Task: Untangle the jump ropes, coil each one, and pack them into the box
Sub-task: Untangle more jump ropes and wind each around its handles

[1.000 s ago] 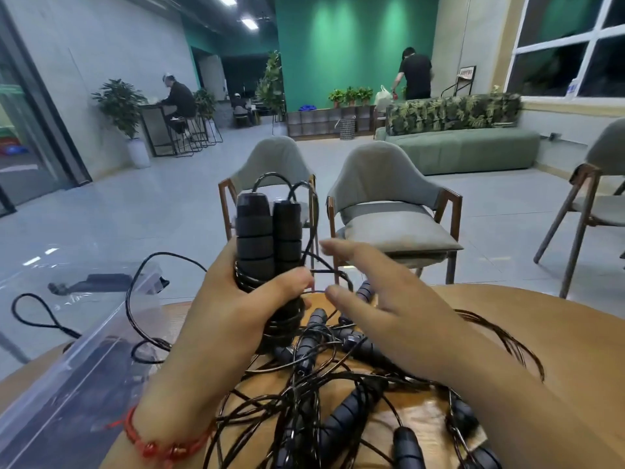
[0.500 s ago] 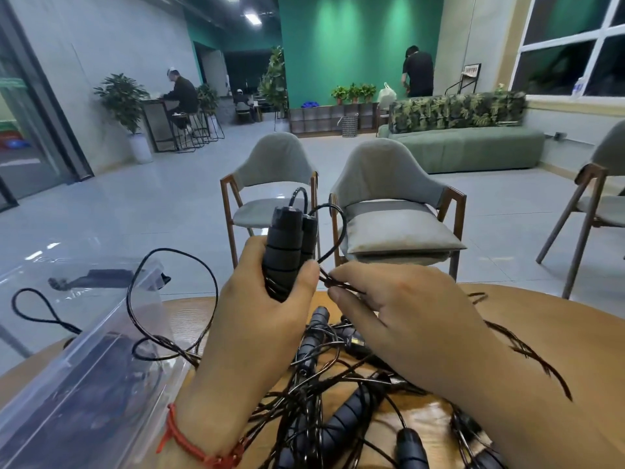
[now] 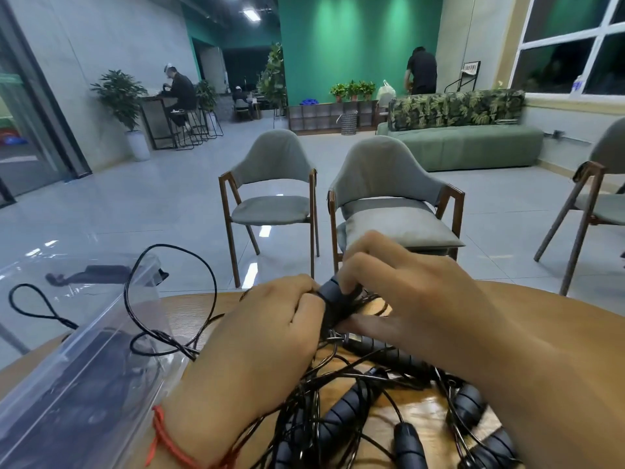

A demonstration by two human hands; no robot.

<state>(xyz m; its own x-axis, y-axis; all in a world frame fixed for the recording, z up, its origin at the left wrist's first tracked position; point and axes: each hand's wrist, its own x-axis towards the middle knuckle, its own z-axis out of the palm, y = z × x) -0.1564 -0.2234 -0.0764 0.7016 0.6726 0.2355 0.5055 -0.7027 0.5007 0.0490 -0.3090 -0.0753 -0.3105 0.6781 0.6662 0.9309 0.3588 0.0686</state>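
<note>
Head view, nearest me first: the heap of thin black jump ropes (image 3: 355,401), with ribbed dark-grey foam handles, lies knotted on the round wooden table (image 3: 189,313), under both my forearms. A red string bracelet (image 3: 169,438) sits on my left wrist, close above the cords, and I judge a loop could snag on it as I lift.

To my left, the clear plastic box (image 3: 84,384) stands tilted at the table edge with dark rope already inside. A long black loop of cord (image 3: 203,275) rises over its rim and runs back toward the heap. If I pull hard on the pair I hold, that cord may drag out what is packed, or shift the box toward the edge.

Just beyond the heap, my left hand (image 3: 270,333) has its fingers wrapped round a pair of dark handles (image 3: 333,299). My right hand (image 3: 422,299) curls its fingertips over the same pair, thumb beneath. I cannot tell whether their cord is free of the heap. If it is not, tugging would likely tighten the knots.

Beyond the table stand two grey upholstered chairs with wooden frames (image 3: 270,184). Farther off is a long green sofa (image 3: 466,143). Neither is in my way.
</note>
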